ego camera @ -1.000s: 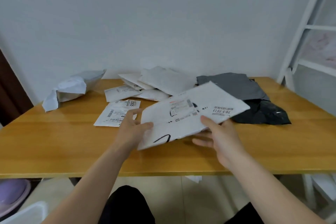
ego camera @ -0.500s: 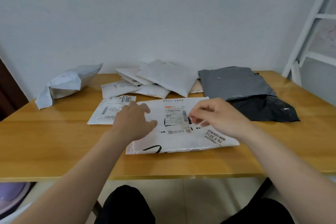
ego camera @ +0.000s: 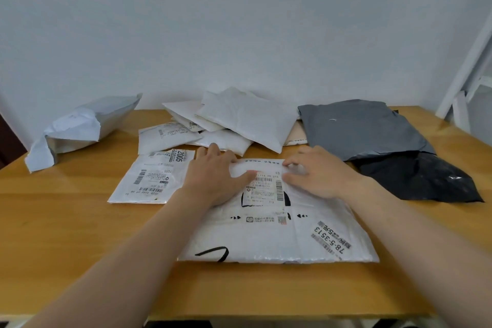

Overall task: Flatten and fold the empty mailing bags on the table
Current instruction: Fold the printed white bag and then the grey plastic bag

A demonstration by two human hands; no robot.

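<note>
At the near edge of the wooden table (ego camera: pixel 80 234), we see a large white mailing bag (ego camera: pixel 279 231) lying flat, its printed side up, its near edge running parallel to the table's front edge. Both of a person's bare hands rest on the bag's far half: the left hand (ego camera: pixel 215 177) lies palm down with fingers spread and straight, pressing beside the shipping label (ego camera: pixel 263 189), and the right hand (ego camera: pixel 316 172) presses palm down on the other side of that label, fingers extended toward the left hand, neither hand curled round anything. Just left of the large bag, we find a smaller white labelled bag (ego camera: pixel 151 178) lying flat. Beyond the hands, toward the table's far edge, a loose heap of white mailers (ego camera: pixel 239 120) overlap one another. To the right of that heap a grey bag (ego camera: pixel 362 128) lies partly over a black bag (ego camera: pixel 415 176) near the right edge. At the far left corner, a crumpled white and grey bag (ego camera: pixel 80 128) sits puffed up against the pale wall (ego camera: pixel 239 21). A white frame (ego camera: pixel 468 72) stands at the far right.
</note>
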